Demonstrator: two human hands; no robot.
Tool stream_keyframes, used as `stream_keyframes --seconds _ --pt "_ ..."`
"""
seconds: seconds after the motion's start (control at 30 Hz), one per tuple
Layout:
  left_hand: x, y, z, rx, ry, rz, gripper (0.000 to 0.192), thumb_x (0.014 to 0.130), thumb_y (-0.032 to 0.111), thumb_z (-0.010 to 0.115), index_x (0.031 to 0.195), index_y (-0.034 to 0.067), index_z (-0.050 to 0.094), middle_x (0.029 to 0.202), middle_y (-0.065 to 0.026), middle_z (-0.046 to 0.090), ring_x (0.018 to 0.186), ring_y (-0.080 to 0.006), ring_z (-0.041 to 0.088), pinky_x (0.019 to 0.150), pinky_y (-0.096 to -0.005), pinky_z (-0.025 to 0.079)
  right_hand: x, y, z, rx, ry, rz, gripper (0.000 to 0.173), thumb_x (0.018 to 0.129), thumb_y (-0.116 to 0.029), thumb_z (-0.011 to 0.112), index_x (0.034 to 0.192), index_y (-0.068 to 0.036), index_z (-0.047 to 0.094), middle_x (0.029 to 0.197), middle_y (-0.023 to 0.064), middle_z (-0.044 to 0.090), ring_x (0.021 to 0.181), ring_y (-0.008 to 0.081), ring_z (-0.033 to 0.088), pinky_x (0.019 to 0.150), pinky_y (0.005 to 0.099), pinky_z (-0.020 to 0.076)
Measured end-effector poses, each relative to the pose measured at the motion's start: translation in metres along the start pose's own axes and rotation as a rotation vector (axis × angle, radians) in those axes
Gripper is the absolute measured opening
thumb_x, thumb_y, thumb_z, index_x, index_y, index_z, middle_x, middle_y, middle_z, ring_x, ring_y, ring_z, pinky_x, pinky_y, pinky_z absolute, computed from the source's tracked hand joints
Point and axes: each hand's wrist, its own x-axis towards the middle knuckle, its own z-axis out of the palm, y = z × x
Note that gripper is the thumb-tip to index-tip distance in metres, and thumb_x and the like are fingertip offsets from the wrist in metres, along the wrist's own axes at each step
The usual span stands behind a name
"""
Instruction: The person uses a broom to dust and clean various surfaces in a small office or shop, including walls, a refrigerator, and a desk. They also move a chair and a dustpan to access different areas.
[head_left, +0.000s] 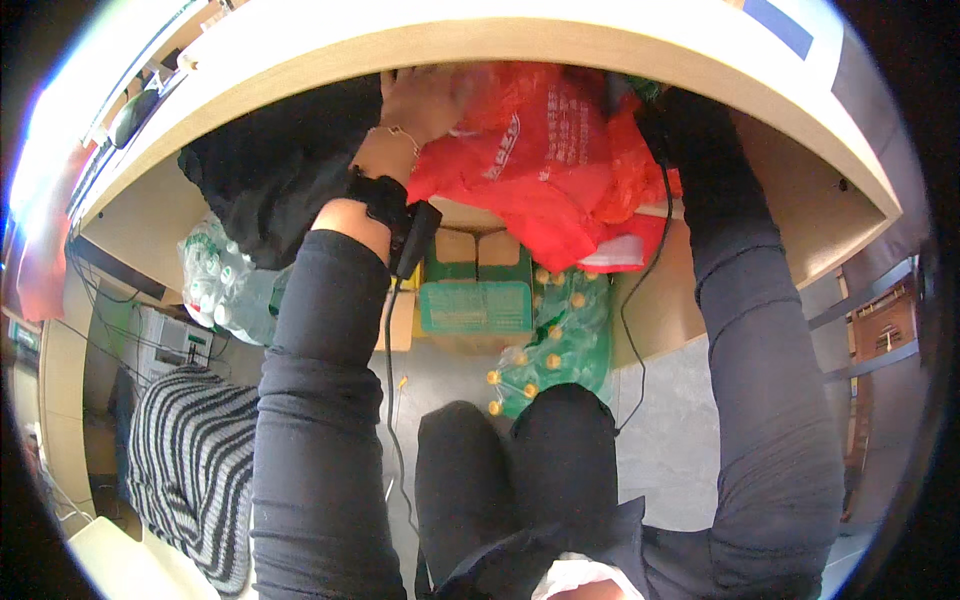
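Observation:
Under a desktop, my left hand (424, 105) reaches in at the left side of a red plastic bag (555, 165) that bears white writing. The hand is slightly blurred and its fingertips run behind the desk edge, so its grip is unclear. Black cloth (292, 172) bulges just left of this wrist, which wears a thin bracelet and a black strap with a cabled device (416, 240). My right forearm reaches up past the bag's right side. The right hand itself is hidden in shadow and behind the desk edge. A white patch (619, 253) shows at the bag's lower edge.
The desk's pale front edge (517, 37) arches above both arms. Below stand shrink-wrapped clear bottles (232, 292), cardboard boxes (476, 259) and green bottles with yellow caps (566, 330). A striped knit cloth (191, 472) lies at left. Cables run from both wrists.

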Motion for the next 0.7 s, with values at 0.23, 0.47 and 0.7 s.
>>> stream_keyframes --seconds 0.23,0.47,0.7 --pt "-0.028 0.005 -0.026 -0.197 0.286 0.145 0.056 0.084 0.033 0.059 0.131 0.009 0.04 0.136 -0.0118 0.039 0.126 -0.0319 0.037 0.108 -0.0411 0.025 -0.035 0.009 0.012 0.165 0.036 0.064 0.043 0.077 -0.007 0.057 0.118 -0.001 0.049 0.114 0.0272 0.048 0.111 0.046 0.041 0.095 0.0475 0.0371" --pt "-0.196 0.064 -0.015 -0.701 0.017 0.028 0.03 0.077 0.008 0.059 0.107 0.007 0.058 0.111 -0.0161 0.057 0.109 -0.0363 0.05 0.094 -0.0449 0.039 -0.136 -0.082 -0.012 -0.211 0.215 -0.122 0.05 0.076 0.0 0.058 0.124 -0.001 0.045 0.12 0.0234 0.049 0.118 0.0416 0.041 0.099 0.0433 0.0367" --pt "-0.318 0.123 0.041 -0.465 -0.507 -0.145 0.061 0.074 0.029 0.066 0.128 0.005 0.048 0.138 -0.0127 0.04 0.13 -0.0296 0.035 0.109 -0.0516 0.021 -0.292 -0.211 -0.037 0.344 -0.723 -0.266 0.048 0.076 -0.011 0.062 0.123 -0.011 0.051 0.124 0.0152 0.044 0.118 0.0356 0.041 0.098 0.0446 0.0383"
